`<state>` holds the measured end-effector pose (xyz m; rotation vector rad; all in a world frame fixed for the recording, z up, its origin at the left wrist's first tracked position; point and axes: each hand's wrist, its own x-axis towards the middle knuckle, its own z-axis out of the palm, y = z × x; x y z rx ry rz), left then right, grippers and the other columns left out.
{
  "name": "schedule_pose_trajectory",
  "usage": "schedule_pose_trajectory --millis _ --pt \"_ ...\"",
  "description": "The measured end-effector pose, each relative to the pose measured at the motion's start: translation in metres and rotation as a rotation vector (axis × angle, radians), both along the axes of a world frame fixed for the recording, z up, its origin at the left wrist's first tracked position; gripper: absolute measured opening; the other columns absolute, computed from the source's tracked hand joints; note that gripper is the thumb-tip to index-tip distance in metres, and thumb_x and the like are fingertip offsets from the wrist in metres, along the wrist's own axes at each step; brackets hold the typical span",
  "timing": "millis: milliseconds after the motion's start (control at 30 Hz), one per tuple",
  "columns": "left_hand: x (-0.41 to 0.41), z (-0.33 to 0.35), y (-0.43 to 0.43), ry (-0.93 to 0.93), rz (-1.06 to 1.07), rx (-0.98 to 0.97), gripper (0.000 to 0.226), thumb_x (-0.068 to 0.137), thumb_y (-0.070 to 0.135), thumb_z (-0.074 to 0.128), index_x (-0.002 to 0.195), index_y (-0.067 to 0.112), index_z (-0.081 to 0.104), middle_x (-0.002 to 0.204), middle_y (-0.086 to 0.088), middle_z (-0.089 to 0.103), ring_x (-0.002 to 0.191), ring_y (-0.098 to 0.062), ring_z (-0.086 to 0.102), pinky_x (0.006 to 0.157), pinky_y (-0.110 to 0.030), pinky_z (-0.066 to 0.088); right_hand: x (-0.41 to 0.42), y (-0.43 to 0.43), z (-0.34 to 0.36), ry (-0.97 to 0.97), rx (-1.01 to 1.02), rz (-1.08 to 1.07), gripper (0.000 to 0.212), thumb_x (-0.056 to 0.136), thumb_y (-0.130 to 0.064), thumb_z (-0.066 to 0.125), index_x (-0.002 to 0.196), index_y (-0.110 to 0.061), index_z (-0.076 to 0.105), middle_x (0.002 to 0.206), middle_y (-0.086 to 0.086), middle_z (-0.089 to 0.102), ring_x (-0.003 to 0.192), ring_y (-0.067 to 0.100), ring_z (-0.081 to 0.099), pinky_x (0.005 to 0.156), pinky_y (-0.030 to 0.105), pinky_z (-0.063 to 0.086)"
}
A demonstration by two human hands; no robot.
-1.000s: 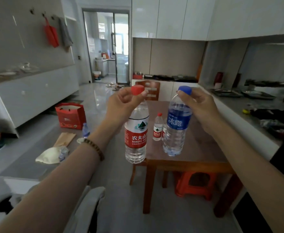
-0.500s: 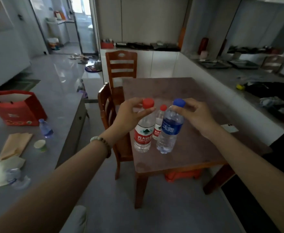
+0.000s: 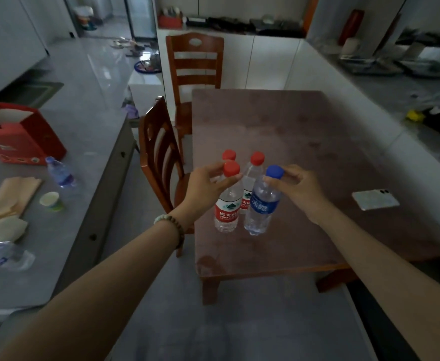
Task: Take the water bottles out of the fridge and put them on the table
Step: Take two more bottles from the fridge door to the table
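My left hand (image 3: 205, 184) grips a red-capped water bottle with a red label (image 3: 227, 208) by its neck. My right hand (image 3: 300, 186) holds a blue-capped bottle with a blue label (image 3: 261, 207) by its cap. Both bottles stand low over the near left part of the brown table (image 3: 304, 152); I cannot tell whether their bases touch it. Behind them on the table stand two more red-capped bottles, one (image 3: 252, 173) between my hands and one (image 3: 228, 154) showing little more than its cap.
A phone (image 3: 375, 200) lies on the table's right side. Two wooden chairs (image 3: 161, 162) stand at the table's left and far ends. The grey counter (image 3: 88, 157) on the left carries a red bag (image 3: 18, 134), a small bottle (image 3: 60, 173), a cup (image 3: 50, 200) and cloths.
I have come closer to the table and look down more steeply. Both hands have carried their bottles forward and lower over the near left of the tabletop.
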<state>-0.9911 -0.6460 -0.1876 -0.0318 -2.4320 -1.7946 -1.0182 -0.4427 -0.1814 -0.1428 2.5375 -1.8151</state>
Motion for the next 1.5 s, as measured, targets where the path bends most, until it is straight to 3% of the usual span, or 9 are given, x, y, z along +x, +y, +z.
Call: schedule_pose_trajectory --millis 100,333,533,667,900,1000,1167,1300,1500 --pt "-0.008 -0.010 0.003 -0.007 0.024 0.011 0.038 0.078 0.023 0.074 0.113 0.012 0.067 0.107 0.003 0.070 0.106 -0.009 0.063 0.097 -0.028 0.047 -0.009 0.000 -0.011 0.018 0.018 0.053 0.027 0.071 -0.016 0.079 0.096 -0.016 0.069 0.099 0.000 0.063 0.080 -0.012 0.059 0.070 0.005 0.045" --pt "-0.017 -0.022 0.000 -0.026 0.049 -0.010 0.037 0.078 0.020 0.074 0.113 0.012 0.066 0.104 0.004 0.070 0.103 -0.008 0.063 0.095 -0.027 0.048 -0.024 -0.008 -0.022 0.041 0.018 0.099 0.030 0.069 -0.016 0.080 0.097 -0.017 0.069 0.101 0.002 0.063 0.075 -0.019 0.057 0.069 0.001 0.041" --pt "-0.016 -0.030 0.003 -0.028 0.026 0.012 0.027 0.079 0.013 0.072 0.102 0.025 0.064 0.096 0.017 0.066 0.093 0.007 0.061 0.080 -0.008 0.046 -0.029 -0.010 -0.039 -0.008 0.009 0.102 0.032 0.067 -0.022 0.082 0.096 -0.019 0.070 0.102 0.002 0.065 0.087 -0.002 0.060 0.071 0.004 0.044" --pt "-0.018 -0.032 0.004 -0.027 0.019 0.001 0.029 0.080 0.015 0.072 0.107 0.022 0.064 0.099 0.014 0.066 0.100 0.001 0.062 0.088 -0.015 0.047 -0.030 -0.010 -0.043 -0.024 -0.018 0.103 0.027 0.067 -0.023 0.082 0.091 -0.028 0.069 0.101 -0.005 0.065 0.094 0.006 0.061 0.073 0.005 0.046" --pt "-0.022 -0.025 0.004 -0.065 -0.048 -0.128 0.029 0.081 0.021 0.071 0.109 0.023 0.060 0.100 0.015 0.062 0.099 -0.003 0.059 0.091 -0.022 0.046 -0.028 -0.006 -0.041 -0.088 -0.076 0.159 0.035 0.068 -0.020 0.081 0.096 -0.034 0.064 0.111 -0.003 0.067 0.112 0.018 0.060 0.098 0.037 0.048" --pt "-0.027 -0.005 0.007 -0.008 -0.038 -0.166 0.028 0.084 0.023 0.068 0.111 0.023 0.059 0.106 0.010 0.062 0.100 -0.006 0.060 0.088 -0.023 0.051 -0.021 0.004 -0.039 -0.114 -0.075 0.191 0.042 0.073 -0.017 0.078 0.108 -0.032 0.061 0.121 -0.003 0.063 0.118 0.018 0.056 0.102 0.039 0.045" --pt "-0.038 0.050 0.051 0.203 -0.026 -0.202 0.017 0.090 0.027 0.059 0.107 0.026 0.060 0.103 0.017 0.060 0.094 0.000 0.059 0.086 -0.026 0.052 -0.011 0.063 -0.011 -0.101 -0.085 -0.038 0.047 0.088 -0.019 0.063 0.132 -0.016 0.049 0.131 0.004 0.054 0.117 0.012 0.051 0.082 0.008 0.045" --pt "-0.047 0.075 0.128 0.301 -0.185 -0.333 0.032 0.091 0.036 0.055 0.121 0.026 0.055 0.117 0.013 0.056 0.105 -0.007 0.056 0.093 -0.028 0.046 0.012 0.154 0.028 -0.067 -0.014 -0.227 0.051 0.093 -0.031 0.054 0.141 -0.024 0.038 0.144 -0.001 0.042 0.135 0.015 0.038 0.094 0.023 0.035" --pt "-0.033 0.079 0.272 0.253 -0.624 -0.450 0.054 0.095 0.041 0.047 0.142 0.020 0.035 0.148 -0.002 0.037 0.137 -0.022 0.033 0.110 -0.033 0.029 0.112 0.288 0.073 0.034 0.173 -0.647 0.058 0.092 -0.044 0.049 0.145 -0.029 0.029 0.156 -0.005 0.022 0.143 0.013 0.021 0.111 0.030 0.024"
